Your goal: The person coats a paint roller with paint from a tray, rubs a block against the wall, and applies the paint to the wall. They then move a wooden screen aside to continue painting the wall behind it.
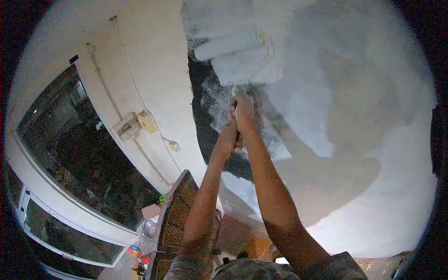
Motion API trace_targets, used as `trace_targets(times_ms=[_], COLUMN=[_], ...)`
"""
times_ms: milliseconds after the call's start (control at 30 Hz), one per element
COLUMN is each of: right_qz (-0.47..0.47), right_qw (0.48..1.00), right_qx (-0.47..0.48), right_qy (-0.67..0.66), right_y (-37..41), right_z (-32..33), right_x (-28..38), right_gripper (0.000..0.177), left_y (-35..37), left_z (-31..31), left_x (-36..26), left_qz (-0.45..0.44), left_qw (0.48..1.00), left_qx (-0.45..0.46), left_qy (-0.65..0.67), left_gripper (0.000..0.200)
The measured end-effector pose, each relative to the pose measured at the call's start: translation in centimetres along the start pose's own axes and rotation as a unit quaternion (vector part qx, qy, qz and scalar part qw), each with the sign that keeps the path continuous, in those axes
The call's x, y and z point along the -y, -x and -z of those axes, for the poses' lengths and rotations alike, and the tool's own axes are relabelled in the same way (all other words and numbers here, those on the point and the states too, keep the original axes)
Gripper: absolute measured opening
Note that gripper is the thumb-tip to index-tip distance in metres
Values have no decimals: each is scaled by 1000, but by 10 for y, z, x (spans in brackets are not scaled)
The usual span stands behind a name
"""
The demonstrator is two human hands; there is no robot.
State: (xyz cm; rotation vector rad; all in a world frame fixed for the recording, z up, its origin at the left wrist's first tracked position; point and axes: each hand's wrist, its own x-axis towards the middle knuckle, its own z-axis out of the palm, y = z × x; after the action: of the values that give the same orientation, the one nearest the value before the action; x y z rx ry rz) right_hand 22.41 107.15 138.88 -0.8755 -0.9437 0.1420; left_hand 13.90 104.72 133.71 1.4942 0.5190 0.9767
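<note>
A paint roller [228, 44] with a pale, paint-covered sleeve lies against the wall at the top centre. Its wire frame runs down on the right to a handle between my hands. My right hand [244, 112] is wrapped round the upper part of the handle. Lower and slightly left, my left hand [228, 137] also grips it. Most of the handle is hidden by my fingers. Around the hands, the dark patch of wall [201, 116] is partly covered with speckled white paint. Wet-looking white paint [305, 107] spreads to the right, under shadows of my arms and head.
Dark glass windows [84, 149] in white frames stand at the left. Cables and a switch box [147, 122] are on the cream wall. Below are a dark woven-panel piece of furniture [179, 212], a colourful ball [134, 251] and assorted small items.
</note>
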Motion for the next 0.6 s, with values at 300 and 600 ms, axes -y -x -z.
trace_targets(times_ms=[300,600], right_qz=[-222,96], right_qw=[974,988], right_qx=[-9,47], right_qy=[-43,110], right_y=[90,-8], right_z=[50,-19], right_x=[-101,-92], right_gripper=[29,36], left_y=[36,-17], left_z=[0,15], left_x=[123,26], left_qz=[-118,-12], left_qw=[971,1000], left_qx=[-42,-15], left_qy=[-202,21], left_gripper=[40,53])
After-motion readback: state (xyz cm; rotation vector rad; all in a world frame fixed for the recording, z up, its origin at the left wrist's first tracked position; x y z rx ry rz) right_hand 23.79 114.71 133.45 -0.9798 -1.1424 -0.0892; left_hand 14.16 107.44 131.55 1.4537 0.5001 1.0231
